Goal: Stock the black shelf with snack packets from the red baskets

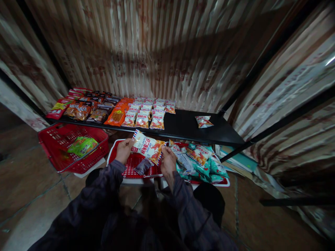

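Observation:
Between my hands I hold a white and orange snack bag with red lettering and striped ends. My left hand pinches its left end, and my right hand grips the right end. The bag hangs over a red basket, in which a dark purple packet lies. Just beyond, on a black shelf, matching snack bags stand in rows. Another matching bag lies alone farther right on the shelf.
Orange bags, brown snack bags and red bags fill the shelf's left. A red basket with a green packet sits below left. Teal bags fill a basket at right. Black posts frame the shelf.

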Action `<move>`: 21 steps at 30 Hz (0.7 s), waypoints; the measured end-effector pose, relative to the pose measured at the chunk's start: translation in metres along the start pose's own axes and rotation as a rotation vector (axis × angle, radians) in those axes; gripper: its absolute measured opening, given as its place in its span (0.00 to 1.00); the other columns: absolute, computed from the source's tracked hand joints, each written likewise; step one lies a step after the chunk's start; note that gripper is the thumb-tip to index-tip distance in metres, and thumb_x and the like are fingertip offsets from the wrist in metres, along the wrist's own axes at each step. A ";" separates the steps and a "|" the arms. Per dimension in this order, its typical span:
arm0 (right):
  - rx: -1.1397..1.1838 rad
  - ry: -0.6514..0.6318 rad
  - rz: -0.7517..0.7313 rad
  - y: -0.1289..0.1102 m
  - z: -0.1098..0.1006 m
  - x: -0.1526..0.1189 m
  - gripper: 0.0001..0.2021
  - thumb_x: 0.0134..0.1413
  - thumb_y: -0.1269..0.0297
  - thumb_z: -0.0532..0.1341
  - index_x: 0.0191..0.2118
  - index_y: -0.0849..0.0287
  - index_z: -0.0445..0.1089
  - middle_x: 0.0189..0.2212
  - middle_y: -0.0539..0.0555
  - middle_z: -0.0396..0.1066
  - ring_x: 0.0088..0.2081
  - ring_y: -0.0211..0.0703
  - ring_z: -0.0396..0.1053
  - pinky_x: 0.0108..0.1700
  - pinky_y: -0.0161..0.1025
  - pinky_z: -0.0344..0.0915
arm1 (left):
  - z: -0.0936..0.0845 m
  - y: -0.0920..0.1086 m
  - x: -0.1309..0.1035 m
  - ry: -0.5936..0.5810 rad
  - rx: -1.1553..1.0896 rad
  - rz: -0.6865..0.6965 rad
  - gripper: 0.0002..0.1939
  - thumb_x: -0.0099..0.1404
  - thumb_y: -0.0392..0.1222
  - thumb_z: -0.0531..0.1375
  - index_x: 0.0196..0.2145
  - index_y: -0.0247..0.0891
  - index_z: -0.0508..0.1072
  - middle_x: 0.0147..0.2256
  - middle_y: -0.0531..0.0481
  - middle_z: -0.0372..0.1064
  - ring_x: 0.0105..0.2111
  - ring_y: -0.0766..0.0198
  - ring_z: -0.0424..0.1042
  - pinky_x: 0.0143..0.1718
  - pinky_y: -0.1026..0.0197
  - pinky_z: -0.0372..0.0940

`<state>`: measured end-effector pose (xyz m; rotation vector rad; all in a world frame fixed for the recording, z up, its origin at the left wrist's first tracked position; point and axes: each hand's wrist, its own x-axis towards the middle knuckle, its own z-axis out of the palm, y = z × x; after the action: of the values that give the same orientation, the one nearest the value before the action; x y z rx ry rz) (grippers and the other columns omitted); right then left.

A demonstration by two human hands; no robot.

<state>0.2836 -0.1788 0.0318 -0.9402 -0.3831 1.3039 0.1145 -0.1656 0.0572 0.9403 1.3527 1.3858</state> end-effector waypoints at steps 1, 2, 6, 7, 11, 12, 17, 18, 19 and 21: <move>-0.005 0.002 -0.005 0.000 0.000 0.000 0.15 0.33 0.58 0.70 0.26 0.58 0.67 0.19 0.46 0.73 0.22 0.40 0.71 0.29 0.39 0.70 | 0.002 0.002 0.001 -0.009 -0.022 -0.017 0.20 0.43 0.57 0.64 0.23 0.34 0.72 0.16 0.56 0.64 0.16 0.71 0.58 0.17 0.67 0.54; -0.007 0.005 -0.014 -0.001 0.000 -0.001 0.15 0.34 0.57 0.70 0.26 0.58 0.67 0.19 0.46 0.73 0.22 0.41 0.72 0.30 0.40 0.70 | 0.003 0.004 0.001 -0.023 -0.043 -0.034 0.21 0.42 0.57 0.65 0.22 0.34 0.72 0.17 0.56 0.64 0.17 0.71 0.59 0.17 0.67 0.55; 0.022 0.039 -0.020 -0.004 0.002 -0.007 0.15 0.34 0.57 0.70 0.26 0.58 0.66 0.20 0.46 0.74 0.22 0.39 0.71 0.29 0.38 0.70 | 0.004 0.012 0.003 -0.077 -0.122 -0.084 0.21 0.37 0.53 0.69 0.24 0.33 0.73 0.22 0.51 0.70 0.23 0.67 0.67 0.24 0.65 0.63; 0.037 0.046 -0.012 -0.006 0.002 -0.009 0.15 0.34 0.57 0.70 0.26 0.58 0.66 0.20 0.46 0.74 0.21 0.38 0.71 0.29 0.37 0.70 | 0.004 0.013 0.003 -0.079 -0.140 -0.088 0.21 0.36 0.52 0.69 0.24 0.33 0.73 0.24 0.50 0.71 0.24 0.67 0.68 0.26 0.64 0.65; 0.057 0.043 0.053 -0.007 0.003 -0.018 0.16 0.33 0.57 0.71 0.28 0.57 0.67 0.22 0.45 0.75 0.23 0.35 0.71 0.27 0.32 0.68 | 0.005 0.012 0.002 -0.037 -0.189 -0.080 0.20 0.36 0.51 0.69 0.24 0.33 0.73 0.25 0.51 0.70 0.26 0.68 0.68 0.29 0.64 0.66; 0.044 0.033 0.081 -0.006 0.002 -0.020 0.16 0.33 0.57 0.71 0.29 0.57 0.68 0.24 0.46 0.75 0.24 0.35 0.71 0.27 0.32 0.67 | 0.006 0.011 0.002 -0.020 -0.195 -0.073 0.20 0.37 0.51 0.69 0.24 0.34 0.72 0.24 0.51 0.70 0.26 0.68 0.68 0.29 0.64 0.66; -0.017 -0.054 0.160 0.002 -0.007 -0.034 0.16 0.32 0.58 0.72 0.28 0.56 0.68 0.29 0.47 0.76 0.30 0.36 0.72 0.31 0.31 0.68 | 0.009 0.011 0.006 0.045 -0.191 -0.035 0.19 0.38 0.50 0.68 0.23 0.33 0.73 0.23 0.52 0.70 0.23 0.69 0.67 0.27 0.65 0.64; -0.012 -0.066 0.160 0.003 -0.009 -0.035 0.16 0.31 0.59 0.72 0.27 0.56 0.68 0.29 0.47 0.75 0.30 0.35 0.72 0.31 0.31 0.68 | 0.010 0.011 0.007 0.053 -0.185 -0.027 0.18 0.38 0.49 0.68 0.24 0.33 0.73 0.23 0.52 0.70 0.23 0.69 0.67 0.26 0.65 0.64; -0.005 -0.072 0.161 0.004 -0.010 -0.037 0.16 0.31 0.59 0.73 0.27 0.56 0.67 0.28 0.47 0.75 0.30 0.35 0.72 0.31 0.31 0.68 | 0.011 0.013 0.007 0.061 -0.179 -0.019 0.18 0.39 0.49 0.68 0.24 0.33 0.73 0.22 0.52 0.70 0.23 0.69 0.67 0.26 0.65 0.64; 0.006 -0.077 0.163 0.005 -0.012 -0.038 0.17 0.30 0.60 0.73 0.25 0.56 0.66 0.27 0.46 0.75 0.29 0.35 0.72 0.31 0.32 0.67 | 0.013 0.015 0.007 0.082 -0.164 -0.004 0.17 0.40 0.48 0.67 0.24 0.33 0.73 0.22 0.52 0.70 0.21 0.70 0.66 0.24 0.65 0.63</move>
<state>0.2784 -0.2184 0.0304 -0.9334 -0.3671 1.4924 0.1237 -0.1544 0.0724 0.7795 1.2788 1.5219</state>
